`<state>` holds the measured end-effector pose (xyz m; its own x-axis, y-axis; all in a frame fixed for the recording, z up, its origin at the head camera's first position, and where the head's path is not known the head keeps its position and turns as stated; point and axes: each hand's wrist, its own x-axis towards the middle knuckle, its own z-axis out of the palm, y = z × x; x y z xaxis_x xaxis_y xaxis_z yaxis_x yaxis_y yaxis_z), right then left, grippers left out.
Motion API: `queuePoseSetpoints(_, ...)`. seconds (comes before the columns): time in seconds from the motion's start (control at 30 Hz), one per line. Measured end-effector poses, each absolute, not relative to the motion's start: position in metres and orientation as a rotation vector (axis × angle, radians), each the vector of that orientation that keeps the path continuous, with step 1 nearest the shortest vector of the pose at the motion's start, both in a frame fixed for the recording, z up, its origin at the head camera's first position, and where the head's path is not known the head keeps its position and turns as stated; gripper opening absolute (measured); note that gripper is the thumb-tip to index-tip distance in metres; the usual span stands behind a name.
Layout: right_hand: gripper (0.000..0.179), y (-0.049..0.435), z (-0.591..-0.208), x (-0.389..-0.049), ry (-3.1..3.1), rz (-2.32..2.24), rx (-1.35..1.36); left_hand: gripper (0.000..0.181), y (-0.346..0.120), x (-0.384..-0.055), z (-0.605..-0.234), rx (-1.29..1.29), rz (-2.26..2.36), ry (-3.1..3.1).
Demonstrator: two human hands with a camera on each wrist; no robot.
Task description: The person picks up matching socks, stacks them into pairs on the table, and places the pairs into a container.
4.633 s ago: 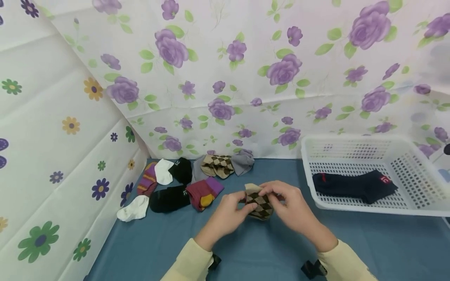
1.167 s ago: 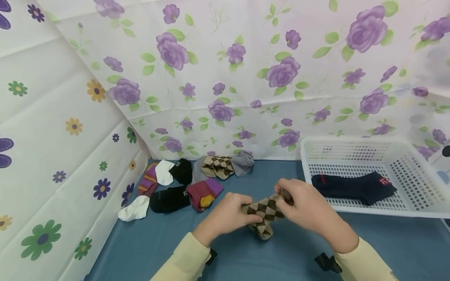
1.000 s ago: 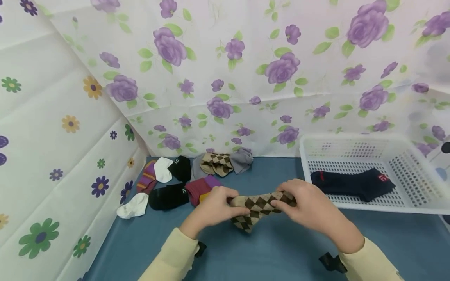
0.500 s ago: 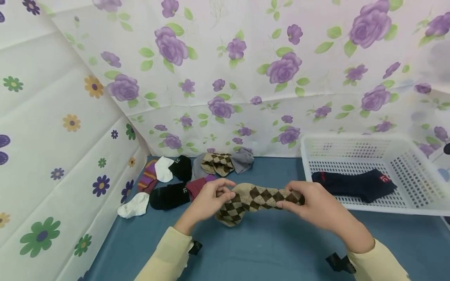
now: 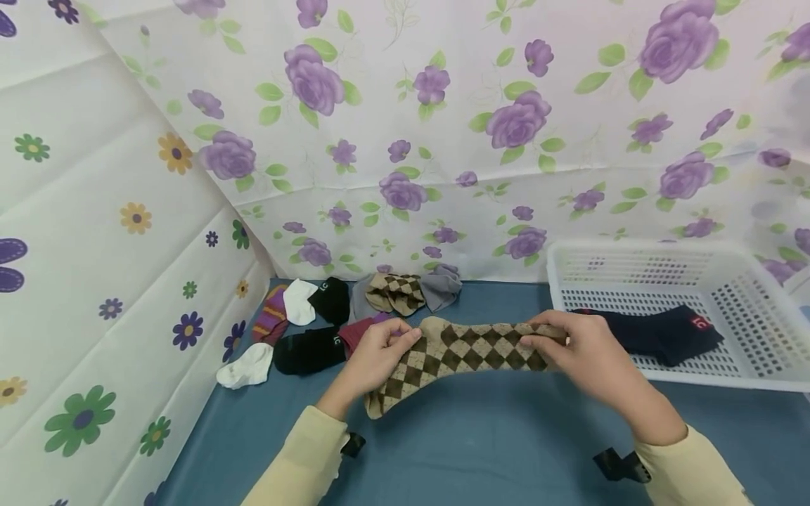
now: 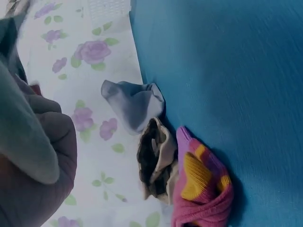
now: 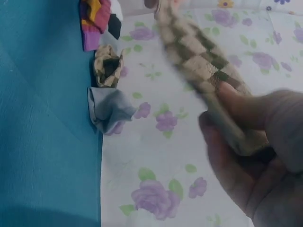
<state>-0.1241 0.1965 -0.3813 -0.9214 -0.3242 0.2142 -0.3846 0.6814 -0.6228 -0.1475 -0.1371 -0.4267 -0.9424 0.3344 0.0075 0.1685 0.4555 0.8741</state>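
Note:
A beige and brown argyle sock (image 5: pixel 474 348) hangs stretched out sideways above the table in the head view. My left hand (image 5: pixel 373 355) pinches it near the heel, and the toe droops below those fingers. At the cuff end, my right hand (image 5: pixel 585 344) pinches it between thumb and fingers. The right wrist view shows the sock (image 7: pixel 199 59) running away from my right hand (image 7: pixel 255 142). In the left wrist view my left hand (image 6: pixel 42 151) is seen from its side, and the sock is hidden there.
Several socks lie at the back left: a white sock (image 5: pixel 245 365), a black sock (image 5: pixel 309 350), a matching argyle sock (image 5: pixel 396 293), grey socks (image 5: pixel 441 287) and a striped sock (image 5: pixel 270 314). A white basket (image 5: pixel 753 372) at the right holds dark navy socks (image 5: pixel 664 334).
The argyle sock has gone from bunched up between both hands to stretched out lengthwise. My right hand has moved right and my left hand left. The basket and table socks stay put.

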Motion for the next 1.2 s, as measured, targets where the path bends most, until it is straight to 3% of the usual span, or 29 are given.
queuePoseSetpoints(0.27,0.009,0.204,-0.381,-0.122,-2.771,0.913,0.468,0.027,-0.149,-0.142,-0.423,0.521,1.287,2.439)
queuePoseSetpoints(0.4,0.011,0.206,-0.383,-0.122,-2.823,0.752,0.551,0.046,-0.156,-0.141,-0.425,0.52,1.132,2.485)
queuePoseSetpoints(0.47,0.014,0.206,-0.385,-0.121,-2.836,0.773,0.575,0.043,-0.16,-0.139,-0.426,0.502,1.051,2.533)
queuePoseSetpoints(0.63,0.019,0.199,-0.393,-0.114,-2.781,1.045,0.524,0.016,-0.167,-0.133,-0.427,0.417,0.863,2.731)
queuePoseSetpoints(0.77,0.016,0.186,-0.411,-0.1,-2.692,1.125,0.473,0.02,-0.174,-0.129,-0.43,0.344,0.848,2.945)
queuePoseSetpoints(0.93,0.026,0.182,-0.431,-0.084,-2.623,1.129,0.499,0.019,-0.177,-0.127,-0.435,0.333,0.913,3.066)
queuePoseSetpoints(1.07,0.019,0.177,-0.442,-0.082,-2.524,1.088,0.559,0.02,-0.178,-0.128,-0.435,0.375,0.898,3.076)
queuePoseSetpoints(1.2,0.024,0.173,-0.449,-0.083,-2.471,0.928,0.578,0.025,-0.18,-0.124,-0.434,0.43,0.917,3.034)
